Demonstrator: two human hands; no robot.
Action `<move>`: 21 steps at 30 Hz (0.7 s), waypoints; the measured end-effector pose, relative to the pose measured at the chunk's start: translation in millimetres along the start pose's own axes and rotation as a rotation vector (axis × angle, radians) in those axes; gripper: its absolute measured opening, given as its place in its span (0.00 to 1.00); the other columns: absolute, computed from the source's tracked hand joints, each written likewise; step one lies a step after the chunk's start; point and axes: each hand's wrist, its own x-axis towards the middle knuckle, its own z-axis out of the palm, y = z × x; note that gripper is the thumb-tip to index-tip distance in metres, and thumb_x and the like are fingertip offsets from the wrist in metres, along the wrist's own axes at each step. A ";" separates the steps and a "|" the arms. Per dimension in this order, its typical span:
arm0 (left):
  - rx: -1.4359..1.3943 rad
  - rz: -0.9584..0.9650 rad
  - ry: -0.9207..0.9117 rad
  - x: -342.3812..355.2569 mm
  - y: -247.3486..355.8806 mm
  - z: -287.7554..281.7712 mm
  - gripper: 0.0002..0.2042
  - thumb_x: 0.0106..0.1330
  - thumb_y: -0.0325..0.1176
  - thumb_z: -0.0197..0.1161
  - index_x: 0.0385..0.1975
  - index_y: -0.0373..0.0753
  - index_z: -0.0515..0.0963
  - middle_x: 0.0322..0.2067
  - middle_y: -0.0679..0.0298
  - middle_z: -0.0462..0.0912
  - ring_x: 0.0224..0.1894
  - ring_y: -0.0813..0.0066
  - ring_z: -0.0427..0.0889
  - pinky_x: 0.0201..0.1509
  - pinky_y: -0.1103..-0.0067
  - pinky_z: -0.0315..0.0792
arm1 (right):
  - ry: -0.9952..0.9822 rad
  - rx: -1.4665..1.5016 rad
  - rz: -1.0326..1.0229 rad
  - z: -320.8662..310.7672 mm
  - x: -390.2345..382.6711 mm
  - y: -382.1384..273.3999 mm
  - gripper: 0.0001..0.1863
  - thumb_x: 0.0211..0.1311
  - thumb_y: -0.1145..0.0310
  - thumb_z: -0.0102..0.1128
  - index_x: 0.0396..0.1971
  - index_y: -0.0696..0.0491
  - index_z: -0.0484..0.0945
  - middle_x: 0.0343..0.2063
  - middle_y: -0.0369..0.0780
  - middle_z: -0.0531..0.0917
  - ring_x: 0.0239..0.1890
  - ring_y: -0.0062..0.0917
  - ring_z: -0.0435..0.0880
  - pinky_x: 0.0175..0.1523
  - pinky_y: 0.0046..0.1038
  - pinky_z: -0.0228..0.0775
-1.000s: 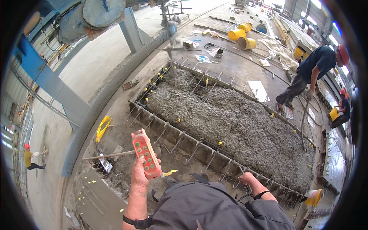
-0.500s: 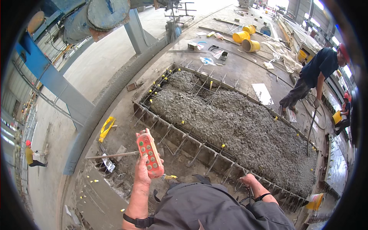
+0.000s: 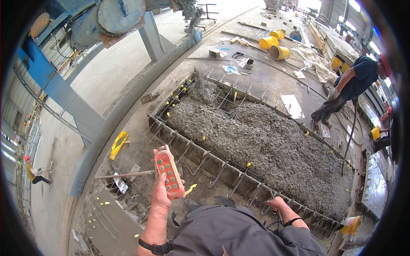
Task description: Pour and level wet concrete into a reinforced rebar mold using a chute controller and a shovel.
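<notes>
Left hand (image 3: pixel 161 194): curled around the lower part of a remote (image 3: pixel 168 168), thumb over its button face; the fingers pass behind the casing and mostly cannot be seen.

Remote: red, with round buttons, one of them green; held upright, slightly tilted, before the person's body and left of the mould (image 3: pixel 222 160). Some buttons lie under the thumb.

Right hand (image 3: pixel 277 202): at the near edge of the mould, fingers bent, among bars (image 3: pixel 218 174). Its fingertips are hard to make out; cannot tell whether they pinch a bar or merely rest there.

Concrete (image 3: pixel 265 136): grey, rough, heaped over most of the mould; rods show in a gap near the far end. Above that end, a blurred grey clump.

Bars: hooked, jutting from the mould's near side; those by the right hand overlap confusingly.

Pole (image 3: pixel 126 174): its right end runs behind the remote.

Strap (image 3: pixel 118 145): yellow, on the floor, left of the remote.

Shirt (image 3: pixel 239 230): dark grey, cut by the lower edge, covering the legs.

Machine (image 3: pixel 117 19): blue, cut off above.

Worker (image 3: pixel 356 83): red helmet, beside a hose (image 3: pixel 352 132); one gloved hand visible.

Second worker (image 3: pixel 385 123): partly lost at the dark rim, beside a yellow bucket (image 3: pixel 376 133).
</notes>
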 end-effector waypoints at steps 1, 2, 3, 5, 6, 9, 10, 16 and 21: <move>-0.003 0.002 -0.003 0.8 -0.5 0.1 0.21 0.61 0.47 0.51 0.45 0.36 0.68 0.35 0.56 0.77 0.31 0.62 0.80 0.26 0.68 0.78 | 0.002 0.001 0.003 3.5 6.9 5.6 0.26 0.59 0.48 0.42 0.24 0.55 0.80 0.20 0.43 0.81 0.25 0.31 0.82 0.33 0.29 0.75; -0.006 0.005 -0.006 1.7 -1.2 0.7 0.21 0.61 0.47 0.52 0.45 0.35 0.68 0.35 0.56 0.77 0.30 0.62 0.80 0.25 0.69 0.78 | 0.015 -0.032 -0.036 9.3 18.5 13.9 0.26 0.59 0.48 0.43 0.25 0.56 0.80 0.20 0.43 0.81 0.25 0.31 0.82 0.33 0.29 0.75; -0.006 0.003 -0.009 2.3 -1.4 1.7 0.21 0.61 0.47 0.52 0.45 0.35 0.68 0.35 0.56 0.77 0.30 0.62 0.80 0.25 0.69 0.78 | 0.028 -0.065 -0.075 14.5 28.4 21.7 0.26 0.58 0.47 0.43 0.25 0.56 0.80 0.21 0.43 0.81 0.25 0.31 0.82 0.33 0.29 0.75; 0.014 0.024 0.009 1.4 -1.4 0.0 0.21 0.61 0.46 0.51 0.45 0.35 0.68 0.34 0.56 0.77 0.30 0.63 0.80 0.26 0.70 0.78 | 0.026 -0.023 -0.066 9.8 26.2 15.6 0.25 0.56 0.49 0.47 0.23 0.59 0.79 0.19 0.44 0.80 0.22 0.32 0.82 0.31 0.30 0.75; 0.013 0.026 0.012 0.9 -1.6 -1.0 0.21 0.61 0.46 0.51 0.45 0.35 0.68 0.34 0.56 0.77 0.30 0.63 0.80 0.26 0.70 0.78 | 0.026 0.022 -0.054 8.0 25.7 13.3 0.25 0.54 0.50 0.51 0.21 0.62 0.77 0.17 0.46 0.79 0.20 0.33 0.81 0.28 0.31 0.75; -0.003 0.056 0.005 2.0 -3.5 -0.7 0.21 0.62 0.46 0.50 0.45 0.34 0.68 0.34 0.56 0.77 0.30 0.63 0.80 0.27 0.71 0.78 | 0.067 -0.057 -0.140 17.6 40.4 28.4 0.24 0.53 0.50 0.51 0.22 0.60 0.78 0.19 0.46 0.80 0.23 0.33 0.82 0.31 0.31 0.75; -0.014 0.056 -0.003 2.0 -3.9 -4.5 0.21 0.62 0.46 0.49 0.45 0.34 0.68 0.34 0.56 0.77 0.30 0.63 0.80 0.27 0.71 0.78 | 0.065 -0.061 -0.146 14.0 35.2 22.1 0.24 0.53 0.50 0.51 0.22 0.60 0.78 0.19 0.46 0.80 0.23 0.33 0.82 0.31 0.31 0.75; -0.038 0.066 -0.006 -5.3 2.8 3.1 0.21 0.62 0.46 0.48 0.45 0.33 0.68 0.34 0.56 0.77 0.30 0.63 0.80 0.29 0.71 0.78 | 0.057 -0.103 -0.101 5.9 21.4 13.1 0.18 0.54 0.56 0.49 0.24 0.57 0.79 0.23 0.43 0.82 0.28 0.34 0.82 0.34 0.32 0.75; -0.004 0.062 -0.035 -6.4 6.3 7.2 0.21 0.59 0.44 0.52 0.45 0.33 0.68 0.34 0.55 0.77 0.31 0.63 0.80 0.30 0.70 0.78 | 0.087 -0.873 -0.526 20.8 56.1 34.0 0.13 0.51 0.64 0.47 0.25 0.52 0.81 0.29 0.42 0.82 0.33 0.35 0.82 0.35 0.33 0.75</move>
